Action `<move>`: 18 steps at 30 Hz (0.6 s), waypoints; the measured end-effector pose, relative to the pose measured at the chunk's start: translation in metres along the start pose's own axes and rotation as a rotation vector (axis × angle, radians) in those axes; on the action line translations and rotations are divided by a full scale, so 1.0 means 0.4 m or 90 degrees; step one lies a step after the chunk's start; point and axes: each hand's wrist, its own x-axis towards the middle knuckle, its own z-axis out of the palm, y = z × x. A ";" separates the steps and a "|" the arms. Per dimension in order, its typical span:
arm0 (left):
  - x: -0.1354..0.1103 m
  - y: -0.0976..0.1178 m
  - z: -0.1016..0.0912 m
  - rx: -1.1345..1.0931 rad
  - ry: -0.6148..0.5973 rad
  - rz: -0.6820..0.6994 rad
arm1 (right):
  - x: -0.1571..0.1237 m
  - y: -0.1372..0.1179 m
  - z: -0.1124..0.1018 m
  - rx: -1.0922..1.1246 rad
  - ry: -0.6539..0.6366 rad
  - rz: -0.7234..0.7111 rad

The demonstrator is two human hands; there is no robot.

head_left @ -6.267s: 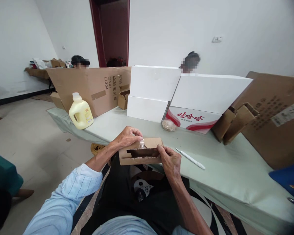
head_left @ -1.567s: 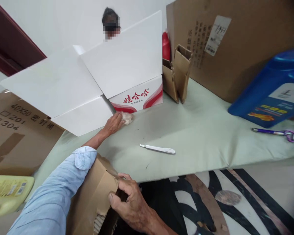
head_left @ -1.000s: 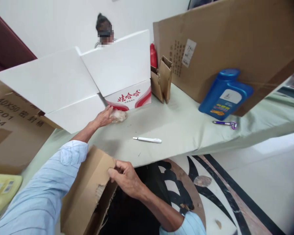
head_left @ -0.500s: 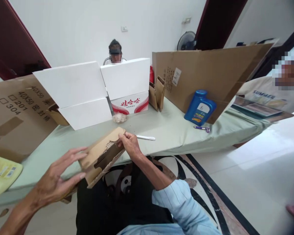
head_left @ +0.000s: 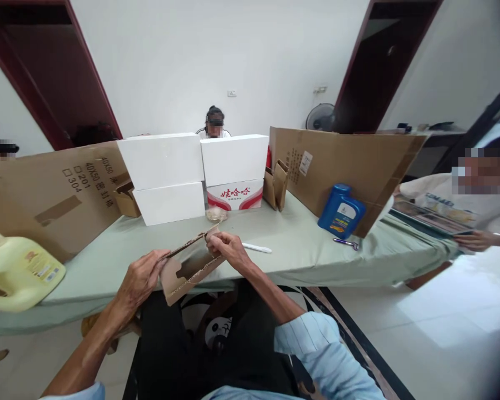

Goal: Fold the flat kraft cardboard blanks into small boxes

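Observation:
I hold a small torn brown cardboard box (head_left: 189,268) over my lap at the near edge of the green table (head_left: 300,244). My left hand (head_left: 141,278) grips its left end, fingers curled round the edge. My right hand (head_left: 227,250) pinches its upper right corner. Just beyond my right hand a white craft knife (head_left: 256,248) lies on the table. A crumpled wad of clear tape (head_left: 216,214) sits farther back, by the red-and-white printed box (head_left: 234,194).
White boxes (head_left: 166,172), brown cardboard sheets (head_left: 350,161) and small folded cartons (head_left: 275,183) stand as screens along the table. A blue jug (head_left: 341,211) and purple tool (head_left: 346,242) lie right, a yellow jug (head_left: 19,272) left. Other people sit behind and at right.
My left hand drew back from the tape wad and took the box's left end. The box came up from my lap and my view swung level.

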 end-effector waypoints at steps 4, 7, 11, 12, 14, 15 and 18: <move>0.002 -0.003 -0.002 0.000 0.072 -0.083 | -0.022 -0.007 -0.037 -0.150 -0.170 -0.090; -0.010 -0.003 -0.002 0.041 0.093 -0.012 | -0.026 0.001 -0.045 -0.199 -0.196 -0.102; -0.023 0.006 -0.011 0.113 0.084 0.096 | -0.030 0.010 -0.034 -0.219 -0.176 -0.108; -0.025 0.009 -0.016 0.122 0.090 0.110 | -0.032 0.009 -0.031 -0.226 -0.179 -0.106; -0.028 0.014 -0.025 0.124 0.107 0.123 | -0.036 0.003 -0.029 -0.247 -0.196 -0.112; -0.029 0.017 -0.028 0.122 0.107 0.124 | -0.037 -0.003 -0.029 -0.259 -0.207 -0.121; -0.029 0.029 -0.034 0.127 0.048 0.099 | -0.042 -0.023 -0.031 -0.292 -0.250 -0.167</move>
